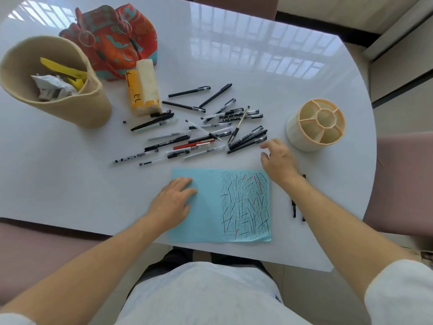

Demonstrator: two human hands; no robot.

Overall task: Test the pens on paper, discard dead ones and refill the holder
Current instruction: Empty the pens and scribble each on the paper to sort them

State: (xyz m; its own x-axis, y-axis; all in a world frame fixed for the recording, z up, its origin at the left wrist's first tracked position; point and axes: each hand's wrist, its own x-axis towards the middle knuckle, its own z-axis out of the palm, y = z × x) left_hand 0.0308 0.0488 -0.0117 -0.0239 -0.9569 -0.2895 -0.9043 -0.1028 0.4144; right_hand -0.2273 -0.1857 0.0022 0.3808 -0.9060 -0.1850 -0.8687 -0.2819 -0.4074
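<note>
Several pens point(201, 130), mostly black with one red, lie scattered across the middle of the white table point(70, 184). A blue paper point(206, 219) at the front edge carries dense black and red test strokes on its right half. My left hand point(173, 202) rests flat on the paper's left part. My right hand point(278, 160) hovers with loosely spread fingers beside the rightmost pens, holding nothing. The cream pen holder point(316, 125), with divided compartments, stands empty at the right. Two dark pens point(294, 207) lie right of the paper, partly hidden by my right forearm.
A beige waste bin point(70, 106) with crumpled paper and yellow scraps stands at the left. Behind it sits a red patterned bag point(112, 41), and a yellow tissue pack point(143, 90) lies beside the pens. Pink chairs point(403, 179) flank the table.
</note>
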